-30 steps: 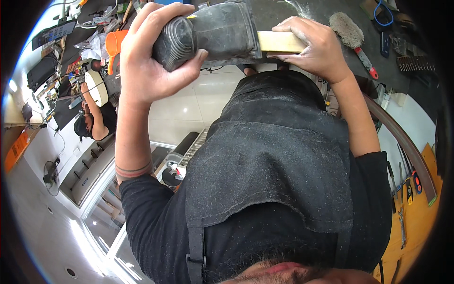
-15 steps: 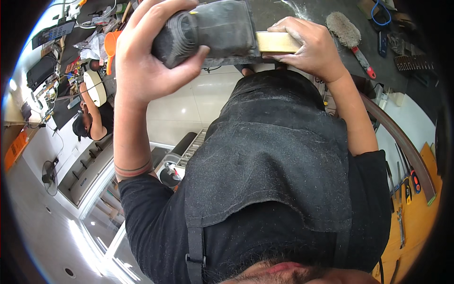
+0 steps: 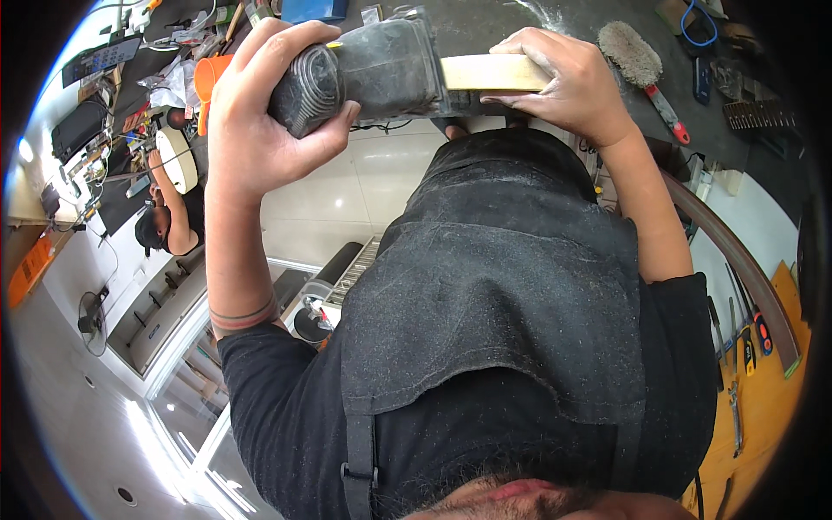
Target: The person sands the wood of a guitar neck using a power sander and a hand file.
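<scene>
My left hand point(image 3: 264, 104) grips a dusty black power sander point(image 3: 364, 74) by its rounded body, held at the top middle of the view. My right hand point(image 3: 568, 82) presses on a pale wooden strip point(image 3: 490, 72) that lies against the sander's right end. Both hands are at the edge of a dark grey workbench point(image 3: 520, 22). My black, dust-speckled apron point(image 3: 503, 286) fills the centre below them.
A brush with a red handle point(image 3: 641, 65) lies on the bench to the right. An orange cup point(image 3: 208, 82) and clutter stand at the left. Another person point(image 3: 169, 217) in a black cap works at a far bench. Hand tools point(image 3: 741, 355) hang on an orange board at the right.
Both hands, the sander and the wooden strip have shifted slightly upward and to the right in the view. The grips are unchanged.
</scene>
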`<state>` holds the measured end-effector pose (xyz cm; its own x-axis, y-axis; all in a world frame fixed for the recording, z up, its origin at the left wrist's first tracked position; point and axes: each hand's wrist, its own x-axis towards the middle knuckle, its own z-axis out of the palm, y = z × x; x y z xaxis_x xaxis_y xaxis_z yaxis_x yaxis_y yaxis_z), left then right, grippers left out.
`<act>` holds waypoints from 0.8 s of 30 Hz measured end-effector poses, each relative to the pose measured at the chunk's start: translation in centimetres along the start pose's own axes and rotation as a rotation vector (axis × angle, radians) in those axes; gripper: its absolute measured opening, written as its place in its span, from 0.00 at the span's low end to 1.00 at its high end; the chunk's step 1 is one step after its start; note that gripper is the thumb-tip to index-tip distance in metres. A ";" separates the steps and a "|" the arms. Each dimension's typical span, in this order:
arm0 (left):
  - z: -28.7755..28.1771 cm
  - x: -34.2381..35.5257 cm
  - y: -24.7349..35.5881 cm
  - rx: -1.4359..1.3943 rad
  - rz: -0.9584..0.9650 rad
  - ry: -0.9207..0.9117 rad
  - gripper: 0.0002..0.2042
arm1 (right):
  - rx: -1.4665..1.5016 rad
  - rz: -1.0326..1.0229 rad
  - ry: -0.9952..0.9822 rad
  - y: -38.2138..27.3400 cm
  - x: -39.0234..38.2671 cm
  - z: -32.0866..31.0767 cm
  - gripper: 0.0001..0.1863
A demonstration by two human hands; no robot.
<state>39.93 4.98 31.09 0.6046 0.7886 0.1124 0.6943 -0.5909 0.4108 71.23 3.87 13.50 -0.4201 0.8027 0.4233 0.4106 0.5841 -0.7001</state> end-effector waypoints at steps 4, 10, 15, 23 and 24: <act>-0.2 -0.5 0.1 0.050 -0.035 -0.003 0.27 | -0.010 -0.006 -0.002 0.2 -0.3 0.4 0.24; -0.3 0.0 1.5 0.023 -0.060 -0.045 0.30 | -0.003 -0.004 -0.007 -0.1 0.1 -0.1 0.25; 0.1 0.3 1.3 0.017 0.025 -0.017 0.30 | 0.013 -0.031 0.014 0.4 0.1 0.1 0.25; -0.2 1.5 3.0 0.090 0.089 -0.020 0.30 | 0.007 -0.028 -0.009 0.4 0.2 0.1 0.26; -0.3 1.9 3.4 0.082 0.075 -0.038 0.30 | 0.008 -0.028 -0.009 0.5 0.1 0.0 0.26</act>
<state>43.29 4.52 32.92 0.6691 0.7357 0.1051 0.6755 -0.6610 0.3268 71.41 4.27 13.15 -0.4389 0.7851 0.4370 0.3924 0.6050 -0.6928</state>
